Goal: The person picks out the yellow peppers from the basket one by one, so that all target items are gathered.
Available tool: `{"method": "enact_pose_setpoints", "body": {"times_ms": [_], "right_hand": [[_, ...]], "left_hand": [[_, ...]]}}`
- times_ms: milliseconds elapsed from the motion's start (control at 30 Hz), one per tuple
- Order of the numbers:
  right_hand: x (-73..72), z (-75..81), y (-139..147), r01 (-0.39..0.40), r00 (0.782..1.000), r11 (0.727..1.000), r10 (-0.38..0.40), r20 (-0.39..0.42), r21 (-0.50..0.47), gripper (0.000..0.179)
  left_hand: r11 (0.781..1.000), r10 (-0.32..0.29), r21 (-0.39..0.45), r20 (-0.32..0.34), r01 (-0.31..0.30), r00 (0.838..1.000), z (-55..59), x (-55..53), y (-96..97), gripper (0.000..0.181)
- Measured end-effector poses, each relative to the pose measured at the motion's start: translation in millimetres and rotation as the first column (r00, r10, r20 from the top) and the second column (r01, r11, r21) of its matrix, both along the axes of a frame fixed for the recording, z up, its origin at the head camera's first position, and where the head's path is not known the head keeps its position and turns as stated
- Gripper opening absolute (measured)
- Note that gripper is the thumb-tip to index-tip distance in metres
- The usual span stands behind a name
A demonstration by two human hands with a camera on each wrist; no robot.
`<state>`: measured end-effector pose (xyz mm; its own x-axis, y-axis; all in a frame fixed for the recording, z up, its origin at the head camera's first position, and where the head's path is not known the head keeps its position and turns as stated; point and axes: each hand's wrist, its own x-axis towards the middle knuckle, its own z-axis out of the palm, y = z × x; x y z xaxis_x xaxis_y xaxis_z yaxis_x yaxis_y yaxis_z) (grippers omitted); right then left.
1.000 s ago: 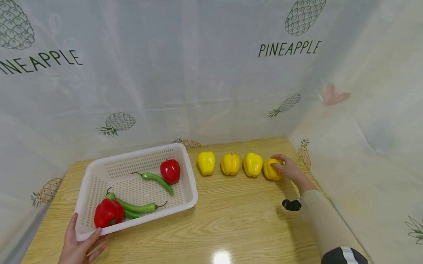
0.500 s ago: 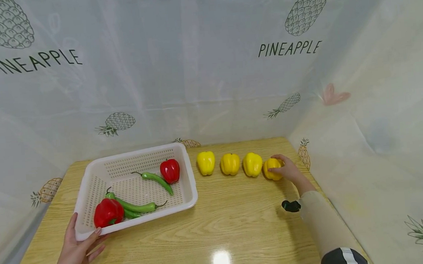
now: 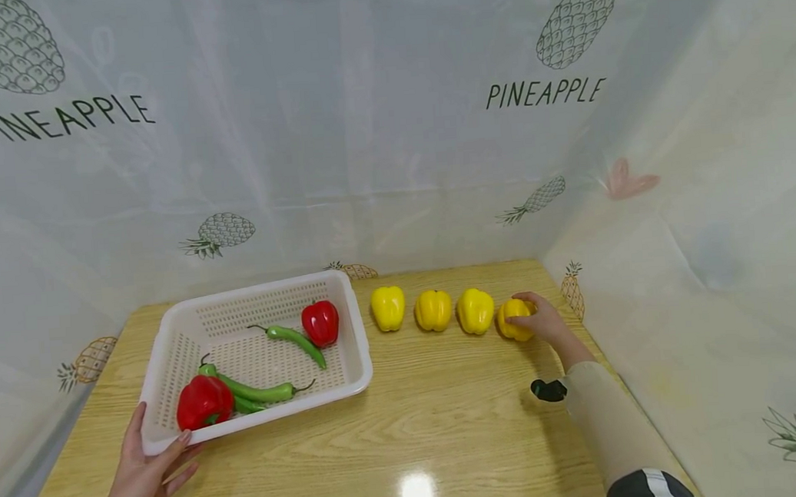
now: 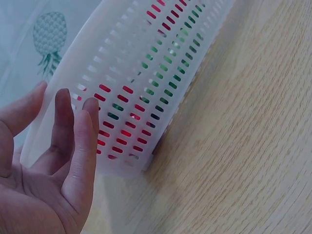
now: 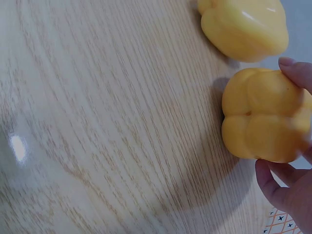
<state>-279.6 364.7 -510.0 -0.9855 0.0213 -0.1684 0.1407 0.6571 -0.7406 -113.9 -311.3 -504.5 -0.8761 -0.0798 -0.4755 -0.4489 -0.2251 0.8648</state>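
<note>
At the right end of a row, my right hand (image 3: pixel 545 319) grips a yellow bell pepper (image 3: pixel 514 320). In the right wrist view the fingers lie on opposite sides of this bell pepper (image 5: pixel 263 114), which is on or very near the table. My left hand (image 3: pixel 137 478) holds the near left corner of a white plastic basket (image 3: pixel 265 423). Seen from the left wrist, its fingertips (image 4: pixel 90 105) are against the slotted basket wall (image 4: pixel 112 63). Inside the basket are a large red bell pepper (image 3: pixel 204 401), a smaller red bell pepper (image 3: pixel 321 323) and long green chili peppers (image 3: pixel 258 389).
Three more yellow bell peppers stand to the left of the gripped one: one beside the basket (image 3: pixel 388 308), a middle one (image 3: pixel 433 310) and a right one (image 3: pixel 475 310). The wooden table (image 3: pixel 383 427) ends at a pineapple-printed curtain (image 3: pixel 392 164) behind and to the right.
The right thumb has slid slightly lower on the yellow bell pepper since a second ago. The left hand and the basket have stayed in place.
</note>
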Motion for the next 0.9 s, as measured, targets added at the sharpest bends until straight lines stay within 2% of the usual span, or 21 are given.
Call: {"method": "enact_pose_setpoints", "body": {"times_ms": [533,900], "right_hand": [[0.7,-0.9,-1.3,-0.014,1.0,0.999,0.013,-0.009,-0.029,0.067],[0.2,1.1,-2.7,-0.016,1.0,1.0,0.016,-0.008,-0.022,0.069]], "left_hand": [[1.0,-0.003,0.006,-0.05,0.003,0.999,0.8,1.7,2.4,0.101],[1.0,0.005,-0.008,-0.044,-0.005,0.999,1.6,2.0,3.4,0.101]]}}
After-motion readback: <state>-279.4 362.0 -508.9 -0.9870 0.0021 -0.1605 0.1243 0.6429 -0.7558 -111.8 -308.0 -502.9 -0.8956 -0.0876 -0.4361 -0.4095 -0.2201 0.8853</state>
